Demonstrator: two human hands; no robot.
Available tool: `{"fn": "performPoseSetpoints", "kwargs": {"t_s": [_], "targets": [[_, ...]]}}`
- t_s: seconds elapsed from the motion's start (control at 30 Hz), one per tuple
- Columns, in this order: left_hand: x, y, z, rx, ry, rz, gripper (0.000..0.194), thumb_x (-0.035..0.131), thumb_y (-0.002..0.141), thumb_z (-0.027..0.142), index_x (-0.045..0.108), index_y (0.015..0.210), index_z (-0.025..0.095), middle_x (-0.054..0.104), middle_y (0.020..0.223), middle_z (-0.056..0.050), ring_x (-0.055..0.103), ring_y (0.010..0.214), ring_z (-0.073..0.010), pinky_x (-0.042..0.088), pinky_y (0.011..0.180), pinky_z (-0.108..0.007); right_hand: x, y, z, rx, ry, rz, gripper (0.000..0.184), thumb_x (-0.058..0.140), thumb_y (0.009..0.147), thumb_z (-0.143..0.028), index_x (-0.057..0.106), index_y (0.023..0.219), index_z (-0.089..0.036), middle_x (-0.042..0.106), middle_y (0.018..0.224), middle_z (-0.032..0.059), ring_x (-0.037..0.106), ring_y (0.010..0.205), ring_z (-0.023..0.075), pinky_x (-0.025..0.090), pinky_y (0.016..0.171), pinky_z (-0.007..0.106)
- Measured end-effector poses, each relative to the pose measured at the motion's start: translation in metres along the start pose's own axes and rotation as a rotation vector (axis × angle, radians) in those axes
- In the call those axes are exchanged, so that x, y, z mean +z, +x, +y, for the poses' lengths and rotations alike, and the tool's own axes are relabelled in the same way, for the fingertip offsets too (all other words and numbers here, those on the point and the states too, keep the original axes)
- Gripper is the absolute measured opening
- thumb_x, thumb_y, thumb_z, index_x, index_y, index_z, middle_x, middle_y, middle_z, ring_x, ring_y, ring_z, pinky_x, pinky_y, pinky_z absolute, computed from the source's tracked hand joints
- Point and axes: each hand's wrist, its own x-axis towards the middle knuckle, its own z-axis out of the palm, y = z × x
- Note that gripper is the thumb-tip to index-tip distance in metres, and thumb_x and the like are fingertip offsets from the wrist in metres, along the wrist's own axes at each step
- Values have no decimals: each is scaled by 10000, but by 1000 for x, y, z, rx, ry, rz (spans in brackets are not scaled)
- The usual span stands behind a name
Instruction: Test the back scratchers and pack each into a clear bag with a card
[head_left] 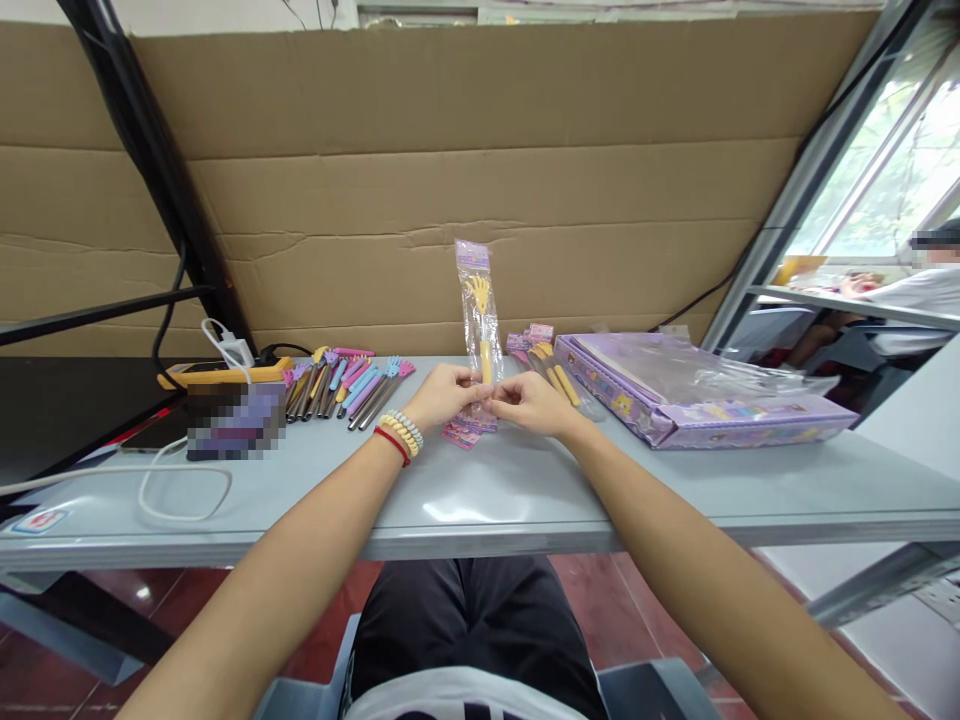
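A clear plastic bag with a purple header (472,255) stands nearly upright in front of me, and inside it is a yellow hand-shaped back scratcher (486,355). My left hand (448,397) pinches the bag's lower end, with bracelets at the wrist. From the other side, my right hand (529,402) is closed on the same lower end. Beneath the hands lie small pink printed cards (463,432), partly covered. Just behind my right hand are more yellow back scratchers (559,378) and another pile of pink cards (538,336).
Several colourful back scratchers (364,385) lie in a row at left. Further left are a phone-like blurred item (236,425), a yellow-edged device (270,370) and a white cable (187,517). A purple box (660,425) with plastic bags on it stands right. Cardboard (480,180) walls the back.
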Motion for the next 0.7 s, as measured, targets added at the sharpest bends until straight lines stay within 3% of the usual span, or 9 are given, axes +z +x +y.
{"fn": "performPoseSetpoints", "kwargs": {"t_s": [0.27, 0.43, 0.57, 0.7], "targets": [[3, -2, 3, 32, -58, -87, 469, 650, 709, 569, 523, 588, 134, 485, 534, 27, 469, 491, -76, 393, 502, -217, 2, 0, -4, 71, -286, 99, 532, 613, 684, -601, 335, 495, -189, 329, 468, -52, 271, 482, 63, 193, 479, 248], [3, -3, 3, 22, -47, -102, 479, 649, 701, 588, 611, 681, 111, 585, 649, -20, 537, 581, -103, 424, 556, -231, 8, 0, -5, 147, -432, 131, 449, 576, 717, -505, 345, 492, -192, 351, 461, -41, 278, 474, 76, 208, 491, 262], [3, -5, 6, 24, -61, -148, 423, 676, 720, 512, 676, 840, 107, 665, 809, -62, 598, 698, -133, 463, 626, -245, 8, 1, -4, 91, -342, 100, 382, 492, 766, -415, 356, 490, -189, 339, 466, -39, 288, 477, 76, 222, 497, 257], [5, -5, 10, 38, -181, -76, 416, 728, 701, 416, 661, 976, 110, 683, 900, -80, 627, 739, -149, 504, 676, -278, 5, 1, -6, 60, -214, 126, 378, 482, 760, -420, 354, 489, -190, 317, 476, -43, 285, 482, 72, 217, 480, 243]]}}
